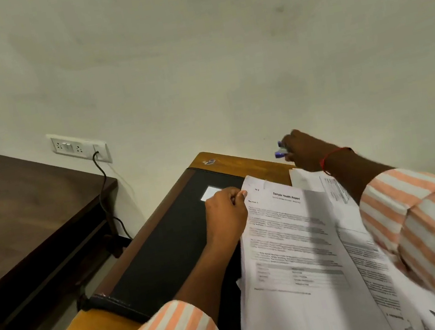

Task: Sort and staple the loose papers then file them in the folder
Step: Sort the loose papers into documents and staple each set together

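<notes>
Stapling goes cleanly if the left hand (225, 209), fingers pinching the top-left corner of the papers (294, 238) on the tabletop (239, 162), squares them while the right hand (306, 152), fingers curled round the purple stapler (280, 151) at their twelve o'clock, brings it there.

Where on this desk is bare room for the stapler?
The desk is bare on the far strip between the black folder and the right hand with the stapler, and at the near left corner. At right, papers crowd it.
</notes>
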Motion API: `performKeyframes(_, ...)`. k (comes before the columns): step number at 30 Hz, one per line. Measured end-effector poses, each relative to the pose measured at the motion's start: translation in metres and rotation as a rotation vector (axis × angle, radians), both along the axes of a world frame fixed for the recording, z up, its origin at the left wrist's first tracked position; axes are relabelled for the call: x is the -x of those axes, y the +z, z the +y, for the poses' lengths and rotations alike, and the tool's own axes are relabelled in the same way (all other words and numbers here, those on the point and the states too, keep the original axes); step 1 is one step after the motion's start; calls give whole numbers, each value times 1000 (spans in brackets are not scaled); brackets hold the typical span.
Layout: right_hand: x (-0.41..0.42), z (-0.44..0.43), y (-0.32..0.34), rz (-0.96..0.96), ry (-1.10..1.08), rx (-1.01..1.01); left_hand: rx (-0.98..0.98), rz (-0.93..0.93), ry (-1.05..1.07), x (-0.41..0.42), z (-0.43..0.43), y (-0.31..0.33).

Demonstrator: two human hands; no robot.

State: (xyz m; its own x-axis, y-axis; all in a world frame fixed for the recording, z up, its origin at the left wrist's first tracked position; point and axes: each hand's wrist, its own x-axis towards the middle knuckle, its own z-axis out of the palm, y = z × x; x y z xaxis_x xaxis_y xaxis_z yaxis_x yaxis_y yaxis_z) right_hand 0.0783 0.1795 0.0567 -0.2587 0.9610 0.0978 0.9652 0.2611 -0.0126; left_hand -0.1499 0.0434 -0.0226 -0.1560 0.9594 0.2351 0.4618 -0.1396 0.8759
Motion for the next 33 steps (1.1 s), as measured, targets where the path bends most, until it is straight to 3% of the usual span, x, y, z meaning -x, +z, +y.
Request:
performKeyframes(5, 28, 23, -62, 110, -65, 158, 114, -27, 49, 3, 6, -4)
performKeyframes(15, 86, 88, -90, 143, -25, 114, 211, 66, 125, 0, 22, -20)
performKeyframes(21, 73, 88, -90, 296, -96, 44, 203, 41, 113, 3, 20, -19)
performKeyframes(26, 17, 33, -73, 397, -78, 10, 168, -5, 91, 6, 14, -10)
performKeyframes(30, -44, -33, -47, 610, -173, 30, 117, -49, 87, 7, 7, -2)
performKeyframes(33, -79, -97, -19, 1018, -274, 135, 80, -151, 95, 2, 3, -1)
